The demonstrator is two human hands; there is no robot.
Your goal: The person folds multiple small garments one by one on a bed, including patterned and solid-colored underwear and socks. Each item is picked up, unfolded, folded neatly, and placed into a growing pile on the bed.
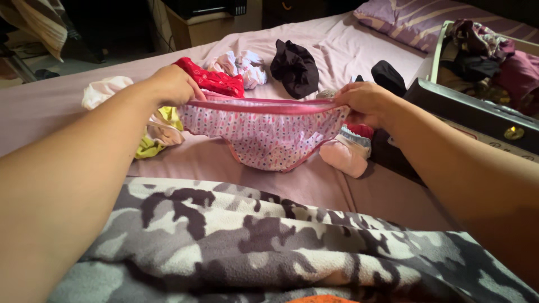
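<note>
Above the camouflage blanket, the briefs are gripped by left hand and right hand, and the waistband is best kept taut and level for an even fold.

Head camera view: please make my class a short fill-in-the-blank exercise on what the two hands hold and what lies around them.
1. The left hand and right hand stretch the waistband of a dotted ____ garment.
2. Just behind the left hand lies a ____ garment.
3. The bunched cloth further back on the bed is ____.
4. The camouflage blanket lies ____ the camera.

Missing words: pink; red; black; nearest
</note>
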